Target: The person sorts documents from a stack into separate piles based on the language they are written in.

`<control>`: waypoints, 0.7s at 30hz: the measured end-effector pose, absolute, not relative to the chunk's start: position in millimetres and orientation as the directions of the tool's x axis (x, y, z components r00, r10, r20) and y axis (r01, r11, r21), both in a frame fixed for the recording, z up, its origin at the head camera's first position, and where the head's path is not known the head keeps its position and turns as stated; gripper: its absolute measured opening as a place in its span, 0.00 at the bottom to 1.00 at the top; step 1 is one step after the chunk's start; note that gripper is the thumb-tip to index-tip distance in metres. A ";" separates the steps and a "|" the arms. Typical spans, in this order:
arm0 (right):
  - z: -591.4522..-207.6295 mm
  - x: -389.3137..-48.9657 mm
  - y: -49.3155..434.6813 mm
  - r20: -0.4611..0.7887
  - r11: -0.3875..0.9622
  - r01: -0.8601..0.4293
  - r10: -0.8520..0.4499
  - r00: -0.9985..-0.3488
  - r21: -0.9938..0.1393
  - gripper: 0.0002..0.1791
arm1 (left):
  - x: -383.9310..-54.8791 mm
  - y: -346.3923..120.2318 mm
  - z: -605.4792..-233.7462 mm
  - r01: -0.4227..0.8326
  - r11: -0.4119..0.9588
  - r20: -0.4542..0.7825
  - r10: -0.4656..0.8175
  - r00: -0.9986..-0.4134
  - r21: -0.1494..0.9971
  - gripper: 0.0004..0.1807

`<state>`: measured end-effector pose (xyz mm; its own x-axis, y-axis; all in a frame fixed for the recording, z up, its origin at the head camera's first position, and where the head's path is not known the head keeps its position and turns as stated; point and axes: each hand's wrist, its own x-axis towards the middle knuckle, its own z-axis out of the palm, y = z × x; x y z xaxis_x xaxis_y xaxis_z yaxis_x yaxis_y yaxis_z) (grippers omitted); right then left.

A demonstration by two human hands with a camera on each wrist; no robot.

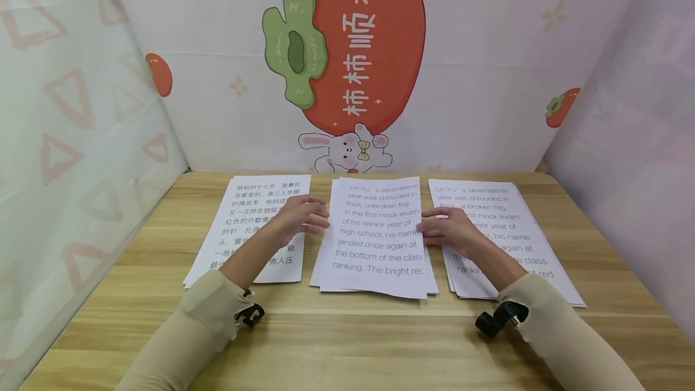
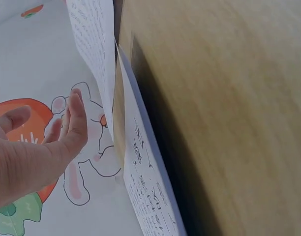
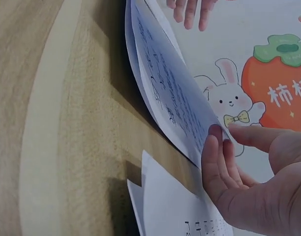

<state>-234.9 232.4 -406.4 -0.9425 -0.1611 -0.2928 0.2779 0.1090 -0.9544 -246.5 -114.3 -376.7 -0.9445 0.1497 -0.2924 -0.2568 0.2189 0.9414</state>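
On the table lie three stacks of printed paper. The middle stack (image 1: 317,270) has on top a sheet of paper (image 1: 380,231) with large English text, its near edge bowed up a little. My right hand (image 1: 450,231) pinches that sheet's right edge between thumb and fingers, as the right wrist view shows with the curved sheet (image 3: 165,93). Opposite it, my left hand (image 1: 295,217) hovers by the sheet's left edge, fingers relaxed and apart, over the side of the left stack (image 1: 255,198). In the left wrist view nothing is between the left hand's (image 2: 52,137) fingers.
Under my right forearm lies the right stack (image 1: 543,276), also with English text and its sheets slightly fanned. The left stack bears Chinese text. A printed backdrop (image 1: 478,107) stands behind the wooden table (image 1: 369,343). Black wrist cameras (image 1: 491,321) sit at both cuffs.
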 end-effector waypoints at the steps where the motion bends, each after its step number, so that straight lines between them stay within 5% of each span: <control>1: -406.3 -234.8 231.0 -0.288 0.112 0.273 -0.158 -0.945 -0.956 0.33 | -246.9 -114.0 -377.0 -0.254 0.224 -0.291 0.149 -0.945 0.941 0.22; 9: -400.5 -233.2 230.4 -0.274 0.144 0.248 -0.206 -0.940 -0.958 0.21 | -250.1 -112.2 -382.2 -0.254 0.292 -0.300 0.126 -0.946 0.922 0.23; 15: -398.9 -231.7 235.3 -0.229 0.009 0.239 -0.326 -0.917 -0.971 0.06 | -256.8 -110.9 -388.8 -0.260 0.321 -0.319 0.146 -0.937 0.911 0.24; 21: -397.6 -229.8 237.7 -0.139 -0.182 0.245 -0.456 -0.879 -0.952 0.11 | -259.5 -105.8 -387.9 -0.249 0.338 -0.320 0.172 -0.932 0.908 0.27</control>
